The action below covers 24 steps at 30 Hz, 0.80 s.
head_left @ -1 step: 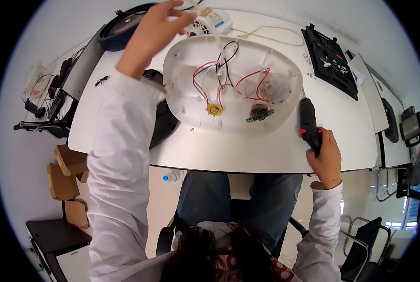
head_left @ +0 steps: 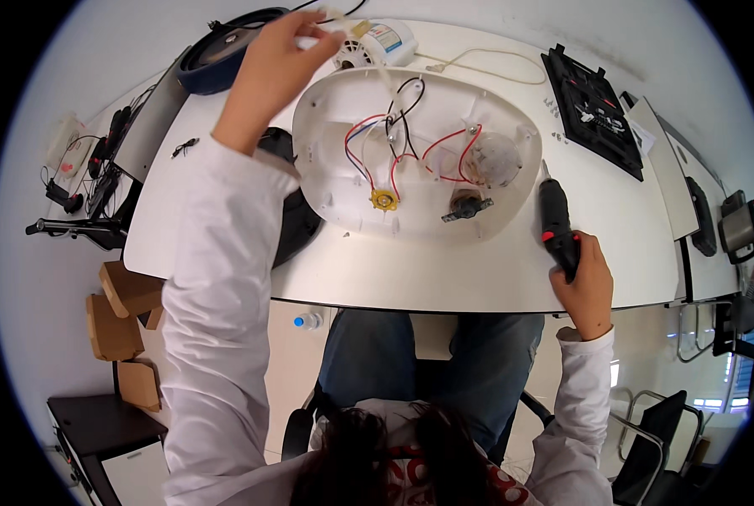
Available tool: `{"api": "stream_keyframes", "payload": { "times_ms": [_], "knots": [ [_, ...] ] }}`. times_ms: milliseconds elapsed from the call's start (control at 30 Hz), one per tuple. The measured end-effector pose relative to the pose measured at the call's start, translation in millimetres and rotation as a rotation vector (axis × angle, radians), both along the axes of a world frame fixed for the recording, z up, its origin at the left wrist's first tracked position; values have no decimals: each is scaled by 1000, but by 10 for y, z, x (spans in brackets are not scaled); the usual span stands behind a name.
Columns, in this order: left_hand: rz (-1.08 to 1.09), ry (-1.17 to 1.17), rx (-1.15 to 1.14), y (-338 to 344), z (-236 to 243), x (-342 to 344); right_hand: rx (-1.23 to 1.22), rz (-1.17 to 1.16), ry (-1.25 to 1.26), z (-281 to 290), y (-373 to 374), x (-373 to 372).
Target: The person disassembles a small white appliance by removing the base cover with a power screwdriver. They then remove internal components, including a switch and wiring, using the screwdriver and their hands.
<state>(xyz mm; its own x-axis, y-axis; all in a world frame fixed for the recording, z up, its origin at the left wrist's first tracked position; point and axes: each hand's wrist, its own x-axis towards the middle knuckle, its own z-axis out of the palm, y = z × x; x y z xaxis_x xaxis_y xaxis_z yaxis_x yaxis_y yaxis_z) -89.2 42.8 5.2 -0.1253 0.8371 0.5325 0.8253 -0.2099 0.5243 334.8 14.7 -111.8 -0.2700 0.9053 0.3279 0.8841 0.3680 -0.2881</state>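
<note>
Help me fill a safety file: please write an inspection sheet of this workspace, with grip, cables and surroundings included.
Surface: white table, plain top.
Job's things: white shell, open side up, holding a yellow round part and a black part.
Clutter: small metal pieces beside a black tool case.
Grip: left hand raised by a pale strip, hold unclear; right hand around a black power screwdriver.
Cables: red wires and others inside the shell; pale cord behind it.
Surroundings: cardboard boxes at left; blue-capped bottle on the floor.

A pale wall [head_left: 613,38] backs the white table [head_left: 444,274] (dark-edged), a metal-framed chair [head_left: 659,434] standing on beige floor [head_left: 294,371].
</note>
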Motion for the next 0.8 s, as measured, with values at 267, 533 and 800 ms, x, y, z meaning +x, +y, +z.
{"api": "stream_keyframes", "payload": {
  "times_ms": [267,533,800],
  "knots": [
    [-350,-1288,-207,-459,-736,18,58,-148,515,10,-382,-50],
    [-160,-908,115,-898,-875,385,-334,202,1289,224,-1218,-408],
    [-20,-293,361,-1024,-1154,770,-566,229,1106,64,-1363,-781]
  ]
}}
